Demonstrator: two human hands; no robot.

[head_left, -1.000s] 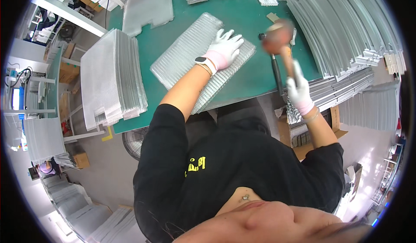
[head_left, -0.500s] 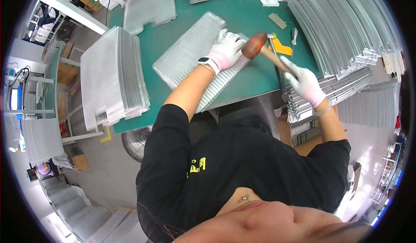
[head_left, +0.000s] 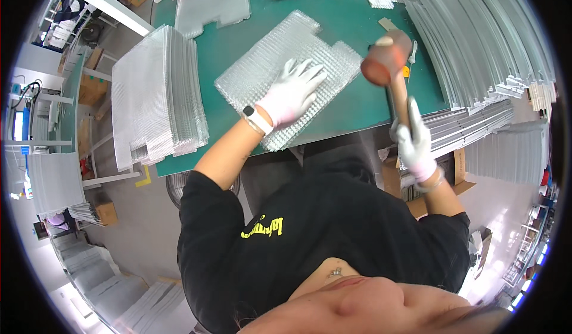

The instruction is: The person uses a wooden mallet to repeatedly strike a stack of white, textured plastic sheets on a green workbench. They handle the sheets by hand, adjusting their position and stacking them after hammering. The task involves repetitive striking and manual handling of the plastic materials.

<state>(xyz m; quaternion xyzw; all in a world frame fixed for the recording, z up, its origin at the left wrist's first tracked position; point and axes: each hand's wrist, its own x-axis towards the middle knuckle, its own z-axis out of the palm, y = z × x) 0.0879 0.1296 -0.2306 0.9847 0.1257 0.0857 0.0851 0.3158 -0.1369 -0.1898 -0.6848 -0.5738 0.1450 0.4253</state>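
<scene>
**Mesh sheet pinned flat, mallet raised beside it**

A silvery mesh sheet point(head_left: 286, 75) with notched corners is laid flat on the green table point(head_left: 351, 111), near its front edge. It is pressed down by the gloved left hand point(head_left: 291, 93), whose fingers are spread open across the sheet's middle. A mallet point(head_left: 386, 66) with a reddish-brown head is gripped by its wooden handle in the closed, gloved right hand point(head_left: 412, 137); its head is held above the table just beside the sheet's right edge. A thick stack of similar sheets point(head_left: 155, 99) is seen at the table's left end, and fanned metal strips point(head_left: 476, 48) are piled to the right.
</scene>
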